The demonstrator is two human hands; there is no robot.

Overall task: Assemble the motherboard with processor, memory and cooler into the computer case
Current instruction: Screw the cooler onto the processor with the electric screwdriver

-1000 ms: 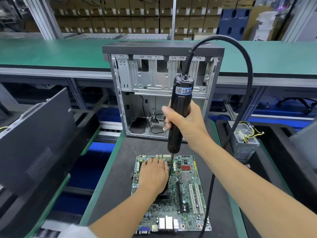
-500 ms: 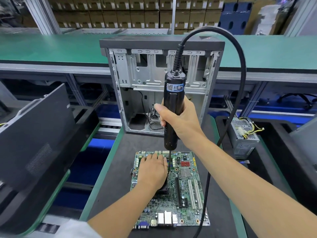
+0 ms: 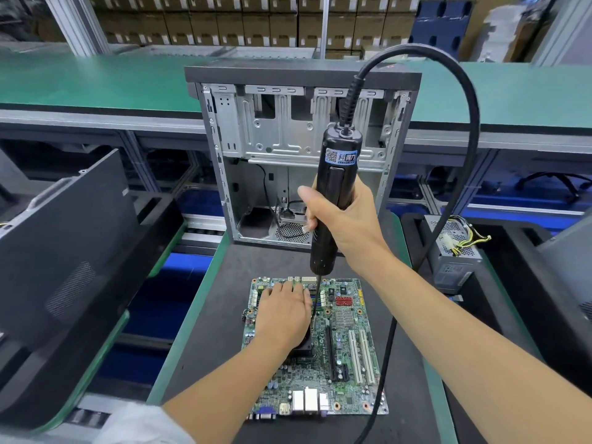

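motherboard [image 3: 349, 347] on dark mat [image 3: 208, 331]; left hand [image 3: 283, 312] flat; right hand [image 3: 344, 219] fingers grip screwdriver [image 3: 333, 193].

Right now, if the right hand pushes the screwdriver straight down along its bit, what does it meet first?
Probably the cooler on the motherboard, at the edge beside the left hand. The right hand holds the electric screwdriver nearly upright; exact contact is unclear.

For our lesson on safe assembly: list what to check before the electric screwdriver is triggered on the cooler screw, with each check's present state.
1. Green motherboard flat on the dark mat: ok.
2. Left hand pressing the black cooler: ok.
3. Right hand gripping the black electric screwdriver: ok.
4. Bit seated in the screw: cannot tell.
5. Black cable off the board: not ok, it crosses the right edge.
6. Left fingers clear of the bit: not ok, close beside it.
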